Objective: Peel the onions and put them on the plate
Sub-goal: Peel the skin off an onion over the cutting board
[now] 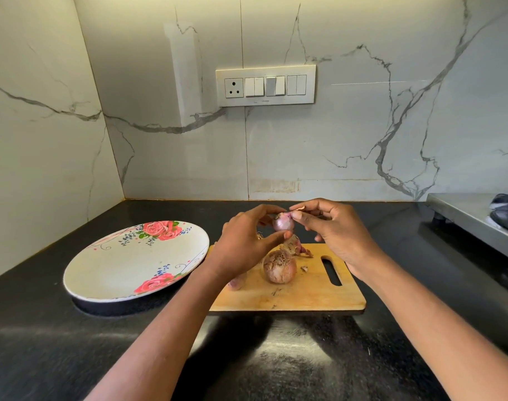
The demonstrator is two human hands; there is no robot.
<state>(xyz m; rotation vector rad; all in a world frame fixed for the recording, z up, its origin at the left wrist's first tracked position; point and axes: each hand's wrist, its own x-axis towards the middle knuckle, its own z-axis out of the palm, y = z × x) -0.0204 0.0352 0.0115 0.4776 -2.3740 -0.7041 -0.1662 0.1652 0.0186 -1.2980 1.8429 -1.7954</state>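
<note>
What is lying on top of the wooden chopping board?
On the wooden chopping board sit a large unpeeled reddish onion, loose papery skin scraps behind it, and another onion mostly hidden under the left forearm. How much more lies beneath that arm cannot be seen.

White plate (125, 264) (pink roses) — purplish onion (283, 222).

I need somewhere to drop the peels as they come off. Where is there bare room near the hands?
The cutting board is bare along its near edge, below the unpeeled onion, and right of its handle slot. The floral plate holds nothing yet. The board's far part is crowded with onions and skins beneath both hands.
</note>
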